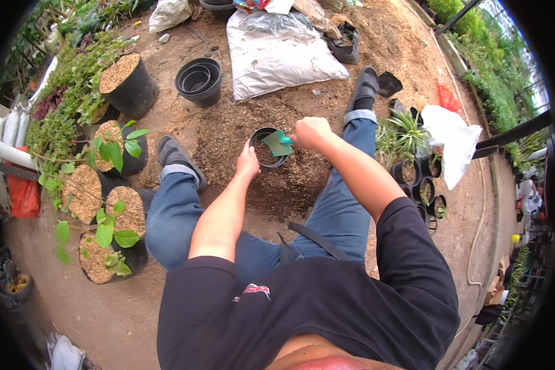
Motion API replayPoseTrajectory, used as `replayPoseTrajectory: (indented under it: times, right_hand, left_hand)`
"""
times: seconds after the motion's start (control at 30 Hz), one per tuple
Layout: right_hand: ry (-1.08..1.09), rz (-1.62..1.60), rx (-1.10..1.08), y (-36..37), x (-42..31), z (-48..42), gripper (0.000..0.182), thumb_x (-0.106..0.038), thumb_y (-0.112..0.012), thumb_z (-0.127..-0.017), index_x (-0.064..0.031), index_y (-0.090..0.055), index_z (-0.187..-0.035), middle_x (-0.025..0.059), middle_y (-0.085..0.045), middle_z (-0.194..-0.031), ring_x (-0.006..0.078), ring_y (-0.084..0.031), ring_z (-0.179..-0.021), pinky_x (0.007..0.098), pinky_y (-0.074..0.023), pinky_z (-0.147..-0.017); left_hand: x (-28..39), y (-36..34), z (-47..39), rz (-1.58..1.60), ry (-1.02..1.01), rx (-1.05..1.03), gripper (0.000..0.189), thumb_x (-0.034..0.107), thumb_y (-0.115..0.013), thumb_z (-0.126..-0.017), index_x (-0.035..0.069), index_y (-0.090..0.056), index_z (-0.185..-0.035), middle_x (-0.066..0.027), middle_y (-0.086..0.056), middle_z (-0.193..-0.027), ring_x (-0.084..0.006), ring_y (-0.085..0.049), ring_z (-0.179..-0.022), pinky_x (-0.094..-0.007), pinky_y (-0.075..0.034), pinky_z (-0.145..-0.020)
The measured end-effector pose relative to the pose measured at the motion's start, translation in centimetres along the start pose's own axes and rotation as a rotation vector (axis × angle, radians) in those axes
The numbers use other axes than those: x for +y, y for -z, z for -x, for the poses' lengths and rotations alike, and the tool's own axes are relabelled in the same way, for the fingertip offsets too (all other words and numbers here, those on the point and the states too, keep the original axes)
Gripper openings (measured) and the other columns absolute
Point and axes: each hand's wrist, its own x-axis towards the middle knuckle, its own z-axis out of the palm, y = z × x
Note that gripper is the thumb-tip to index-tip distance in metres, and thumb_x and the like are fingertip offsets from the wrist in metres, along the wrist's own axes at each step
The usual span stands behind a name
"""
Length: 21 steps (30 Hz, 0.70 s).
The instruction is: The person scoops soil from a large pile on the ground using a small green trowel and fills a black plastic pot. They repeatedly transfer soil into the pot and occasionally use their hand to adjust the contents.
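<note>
Between my legs, my left hand grips the left side of a round black plastic pot. A green hand trowel is in my right hand, which is closed around its handle. The trowel's blade lies over the pot's mouth and covers part of the inside. Some dark potting mix shows within the pot beside the blade. Loose brown potting mix is spread over the ground around and under the pot.
Nested black pots stand ahead to the left, beside a full white sack. Several filled pots, some with leafy plants, line my left, including a large black pot. On the right are small black pots, a spider plant and a white plastic bag.
</note>
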Motion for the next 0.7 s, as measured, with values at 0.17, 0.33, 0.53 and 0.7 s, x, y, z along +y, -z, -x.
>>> replayPoseTrajectory:
  times: [0.17, 0.33, 0.53, 0.7]
  right_hand:
    - [0.097, 0.25, 0.071, 3.7, -3.3, 2.8, 0.017, -0.022, -0.055, -0.079, -0.013, -0.069, -0.083, 0.0077, -0.067, -0.084, 0.022, -0.066, -0.079, 0.0347, -0.0475, -0.062]
    - [0.071, 0.378, 0.07, 4.7, -6.8, 3.9, 0.016, -0.02, -0.055, -0.079, -0.0152, -0.07, -0.084, 0.0028, -0.068, -0.084, 0.0175, -0.066, -0.078, 0.0334, -0.0459, -0.056]
    - [-0.01, 0.381, -0.252, 4.8, -10.9, 1.9, 0.02, -0.02, -0.059, -0.077, -0.0119, -0.069, -0.093, 0.0056, -0.068, -0.093, 0.02, -0.065, -0.086, 0.0342, -0.0505, -0.063]
    - [-0.02, 0.394, -0.258, 4.7, -13.4, 0.0, 0.027, -0.021, -0.07, -0.068, -0.0111, -0.069, -0.093, 0.0019, -0.067, -0.091, 0.0183, -0.065, -0.083, 0.0333, -0.0494, -0.057]
  left_hand:
    - [-0.1, -0.5, 0.5, -0.048, 0.035, -0.06, 0.049, 0.026, -0.032, -0.096, 0.017, -0.016, -0.141, -0.0085, -0.058, -0.062, -0.017, -0.056, -0.047, -0.0331, -0.049, -0.046]
    - [0.6, -0.3, 2.7, -0.012, 0.049, -0.137, 0.059, 0.021, -0.031, -0.095, 0.013, 0.003, -0.142, -0.0102, -0.061, -0.065, -0.016, -0.054, -0.044, -0.0309, -0.048, -0.046]
    - [0.2, -1.1, 1.9, 0.05, -0.042, -0.253, 0.059, 0.021, -0.032, -0.095, 0.014, 0.004, -0.142, -0.0112, -0.063, -0.067, -0.0167, -0.052, -0.041, -0.0302, -0.047, -0.044]
    - [-0.6, -2.3, 0.6, 0.023, -0.043, -0.295, 0.057, 0.022, -0.031, -0.094, 0.017, -0.001, -0.142, -0.0129, -0.064, -0.072, -0.019, -0.055, -0.045, -0.0324, -0.048, -0.046]
